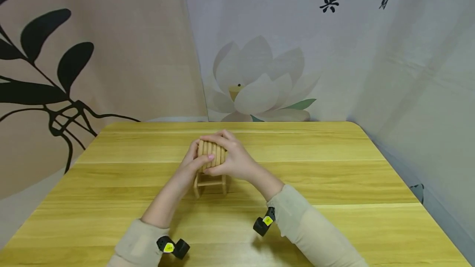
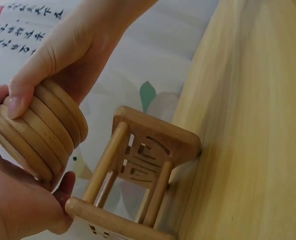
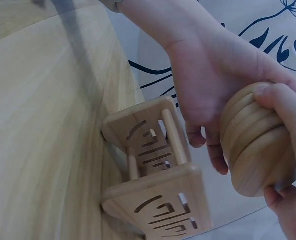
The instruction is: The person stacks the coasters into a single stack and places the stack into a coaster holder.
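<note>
Both hands hold a stack of round wooden discs point(image 1: 212, 153) that look like coasters, tilted with their edges facing me. My left hand point(image 1: 190, 165) grips the stack from the left, its thumb laid across the edges. From the other side my right hand point(image 1: 237, 158) curls round it, fingers over the top and thumb below. In the left wrist view the discs point(image 2: 43, 125) sit pressed together between the hands. Right below them stands a wooden rack point(image 1: 210, 183) with cut-out end panels joined by round bars. The rack point(image 3: 152, 195) holds nothing in the right wrist view.
The rack stands on a wood-grain table point(image 1: 315, 184) with rounded far corners. Behind the table hangs a cloth backdrop point(image 1: 148, 44) printed with a lotus, dark leaves and characters. A small black camera point(image 1: 173, 247) is strapped at each sleeve cuff.
</note>
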